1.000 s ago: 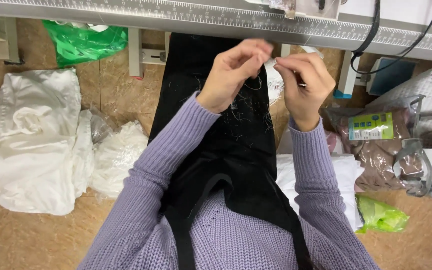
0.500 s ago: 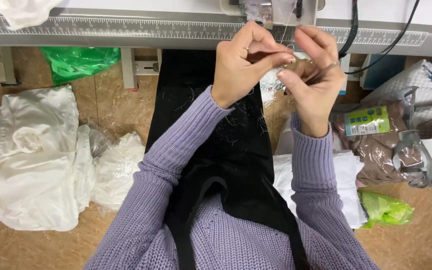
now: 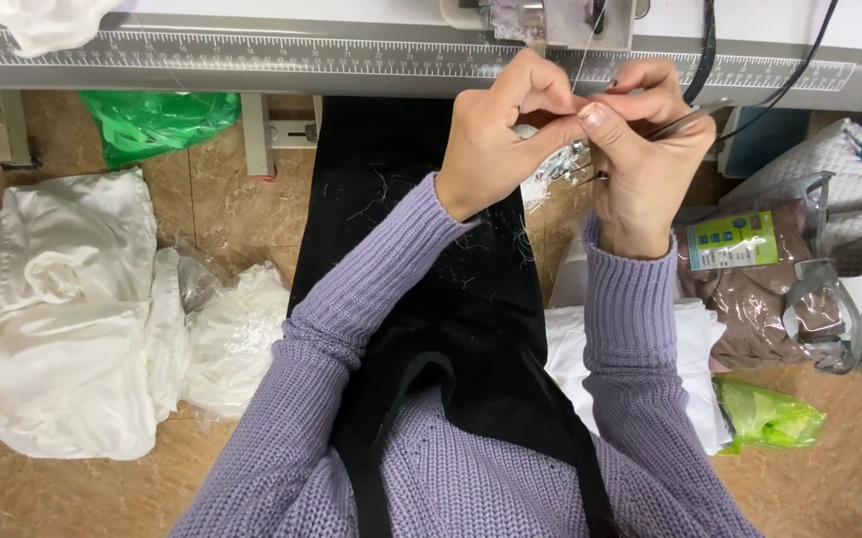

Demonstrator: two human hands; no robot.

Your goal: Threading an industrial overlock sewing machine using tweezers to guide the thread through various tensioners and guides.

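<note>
Both my hands pinch together below the grey ruled table edge (image 3: 252, 50): left hand (image 3: 496, 139) perhaps on thin thread, right hand (image 3: 645, 149) gripping slim metal tweezers (image 3: 690, 117).

Bright, even overhead light fills the view with hardly any shadow beneath the left hand (image 3: 496, 139) and right hand (image 3: 645, 164), the white cloth pile (image 3: 62, 319) nears overexposure, the black apron (image 3: 431, 299) loses its folds in darkness, and focus stays sharp with slight bending at the edges.
</note>
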